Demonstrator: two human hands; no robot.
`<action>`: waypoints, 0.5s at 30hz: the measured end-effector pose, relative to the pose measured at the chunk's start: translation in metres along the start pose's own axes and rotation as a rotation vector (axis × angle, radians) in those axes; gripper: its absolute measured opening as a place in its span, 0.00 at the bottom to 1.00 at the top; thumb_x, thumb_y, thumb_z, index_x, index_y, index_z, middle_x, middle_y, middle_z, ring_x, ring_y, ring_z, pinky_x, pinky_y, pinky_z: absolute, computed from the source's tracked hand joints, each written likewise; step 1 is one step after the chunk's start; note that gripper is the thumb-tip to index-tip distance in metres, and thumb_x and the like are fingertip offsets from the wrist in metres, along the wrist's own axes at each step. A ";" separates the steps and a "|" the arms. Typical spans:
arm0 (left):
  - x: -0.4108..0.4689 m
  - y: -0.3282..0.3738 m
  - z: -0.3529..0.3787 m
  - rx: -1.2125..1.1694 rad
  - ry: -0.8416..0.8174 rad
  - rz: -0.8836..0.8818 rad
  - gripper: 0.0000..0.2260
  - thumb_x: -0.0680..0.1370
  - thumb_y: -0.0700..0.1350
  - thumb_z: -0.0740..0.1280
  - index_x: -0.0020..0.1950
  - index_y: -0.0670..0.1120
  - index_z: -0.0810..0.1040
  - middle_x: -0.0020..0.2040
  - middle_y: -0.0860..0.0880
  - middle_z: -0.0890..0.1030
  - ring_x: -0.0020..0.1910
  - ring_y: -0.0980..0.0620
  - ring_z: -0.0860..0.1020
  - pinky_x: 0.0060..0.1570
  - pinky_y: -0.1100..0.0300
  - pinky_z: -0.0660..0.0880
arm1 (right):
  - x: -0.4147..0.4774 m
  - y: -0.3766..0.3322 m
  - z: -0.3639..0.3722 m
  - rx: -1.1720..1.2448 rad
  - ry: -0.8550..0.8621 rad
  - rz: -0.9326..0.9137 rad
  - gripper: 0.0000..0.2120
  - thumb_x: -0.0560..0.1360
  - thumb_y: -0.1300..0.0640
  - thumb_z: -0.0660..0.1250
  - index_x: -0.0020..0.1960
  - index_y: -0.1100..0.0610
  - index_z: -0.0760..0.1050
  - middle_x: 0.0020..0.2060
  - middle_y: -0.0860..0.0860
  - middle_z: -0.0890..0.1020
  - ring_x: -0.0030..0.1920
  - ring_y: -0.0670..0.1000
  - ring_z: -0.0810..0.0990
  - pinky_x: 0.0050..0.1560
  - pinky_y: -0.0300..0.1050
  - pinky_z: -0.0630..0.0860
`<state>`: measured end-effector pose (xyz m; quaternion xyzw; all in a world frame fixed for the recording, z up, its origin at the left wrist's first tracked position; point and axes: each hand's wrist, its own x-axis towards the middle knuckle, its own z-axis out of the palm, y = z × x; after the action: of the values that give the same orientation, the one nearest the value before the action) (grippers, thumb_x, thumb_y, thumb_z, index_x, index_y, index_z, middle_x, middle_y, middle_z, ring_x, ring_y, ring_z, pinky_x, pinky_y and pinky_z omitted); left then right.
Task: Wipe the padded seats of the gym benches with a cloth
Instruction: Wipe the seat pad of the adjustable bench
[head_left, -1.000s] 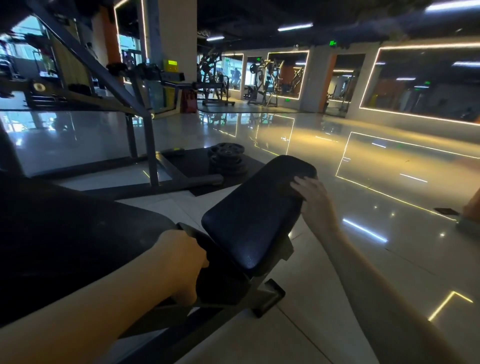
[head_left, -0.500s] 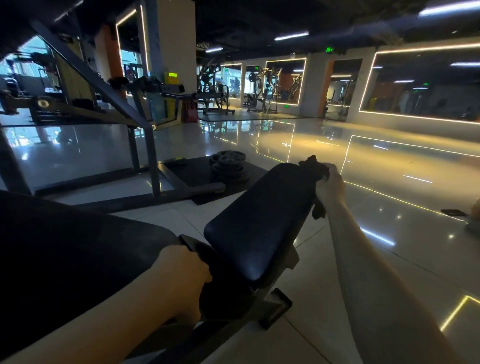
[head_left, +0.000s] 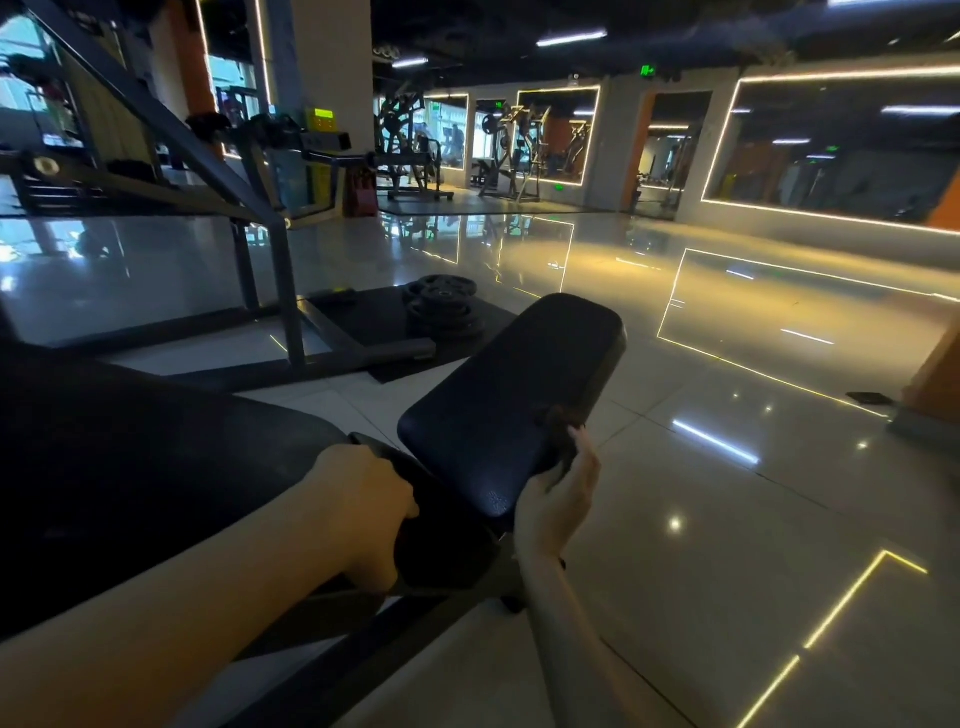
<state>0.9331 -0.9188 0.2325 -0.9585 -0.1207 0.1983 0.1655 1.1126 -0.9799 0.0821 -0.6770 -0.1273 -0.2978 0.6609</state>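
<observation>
At right edge of seat pad (head_left: 498, 395), right hand (head_left: 553, 499) clutching cloth (head_left: 558, 428), left hand (head_left: 363, 509) gripping frame (head_left: 363, 654).

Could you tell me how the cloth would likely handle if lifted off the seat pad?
Probably floppy: the cloth bunches and droops from the right hand. Likely light, since a loose grip pins it to the seat pad.

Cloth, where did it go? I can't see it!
In the head view, the cloth is a dark bundle held by the right hand against the right side edge of the padded seat, near its closer end.
</observation>
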 end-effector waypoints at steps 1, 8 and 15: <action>0.000 -0.001 -0.002 0.023 0.006 0.006 0.22 0.76 0.57 0.63 0.70 0.56 0.69 0.55 0.51 0.77 0.53 0.51 0.76 0.53 0.57 0.75 | 0.004 -0.002 0.000 0.005 -0.006 0.030 0.17 0.77 0.71 0.59 0.64 0.63 0.74 0.62 0.58 0.77 0.65 0.57 0.75 0.66 0.37 0.68; 0.011 -0.006 0.006 0.037 0.050 0.026 0.26 0.77 0.59 0.63 0.74 0.55 0.67 0.57 0.51 0.77 0.54 0.51 0.76 0.46 0.59 0.71 | 0.098 -0.007 0.021 -0.072 -0.032 0.184 0.26 0.74 0.72 0.58 0.69 0.57 0.72 0.64 0.56 0.76 0.65 0.56 0.74 0.55 0.28 0.61; 0.009 -0.006 0.007 0.038 0.039 0.027 0.22 0.76 0.57 0.63 0.70 0.54 0.70 0.55 0.51 0.77 0.53 0.51 0.76 0.51 0.57 0.75 | 0.017 0.005 0.000 -0.039 -0.097 0.015 0.29 0.72 0.76 0.57 0.67 0.57 0.77 0.66 0.55 0.77 0.67 0.53 0.74 0.67 0.26 0.62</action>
<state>0.9369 -0.9086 0.2260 -0.9604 -0.1005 0.1840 0.1833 1.1281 -0.9844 0.0878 -0.7042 -0.1483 -0.2621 0.6429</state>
